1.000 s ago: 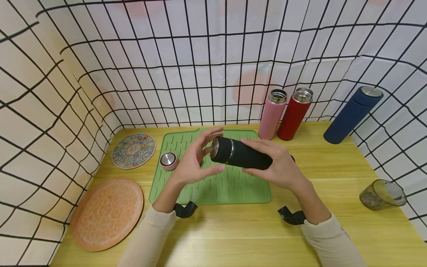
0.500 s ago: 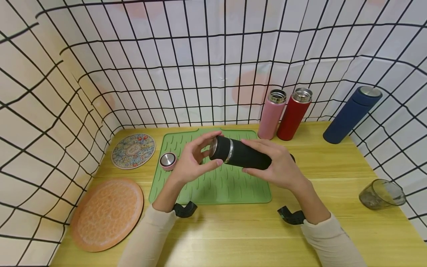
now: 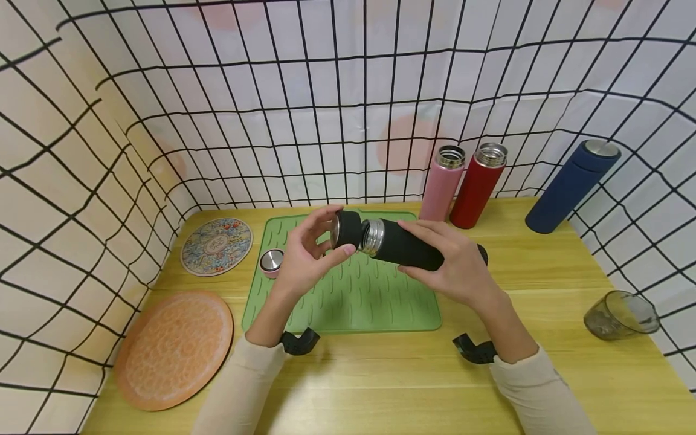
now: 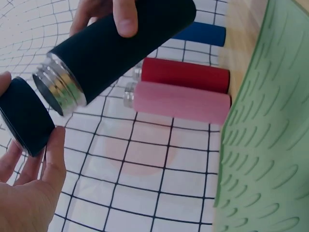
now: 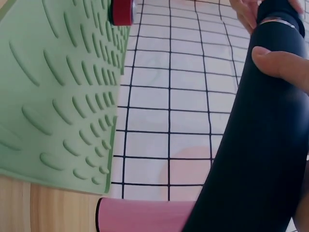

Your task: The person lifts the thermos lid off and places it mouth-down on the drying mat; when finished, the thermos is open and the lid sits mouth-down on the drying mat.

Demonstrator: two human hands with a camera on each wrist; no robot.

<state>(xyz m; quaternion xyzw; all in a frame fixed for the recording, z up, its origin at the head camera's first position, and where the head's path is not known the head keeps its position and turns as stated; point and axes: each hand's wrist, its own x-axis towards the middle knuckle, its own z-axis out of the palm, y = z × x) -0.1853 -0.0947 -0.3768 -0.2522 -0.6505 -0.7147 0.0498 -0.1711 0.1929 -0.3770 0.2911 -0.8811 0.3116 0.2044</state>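
In the head view, my left hand (image 3: 300, 261) pinches a black thermos lid (image 3: 349, 229) between thumb and fingers. My right hand (image 3: 461, 261) grips the body of the black thermos (image 3: 409, 246), which is tilted well over above the green mat (image 3: 359, 308). The lid is off, and the bare steel threaded neck (image 3: 373, 237) faces it across a small gap, as the left wrist view also shows. A pink-rimmed lid with a steel top (image 3: 271, 260) lies on the mat beside my left wrist. A red lid (image 5: 121, 12) on the mat appears in the right wrist view.
Lidless pink (image 3: 441, 187) and red (image 3: 478, 187) thermoses stand at the back right. A blue thermos (image 3: 571, 187) with its lid on stands farther right. A drinking glass (image 3: 620, 315) is at the right edge. A patterned coaster (image 3: 216, 246) and round orange placemat (image 3: 174, 350) lie left.
My left hand has closed on the black lid and drawn it away leftward from the thermos, baring the steel neck. My right hand keeps its grip on the body.
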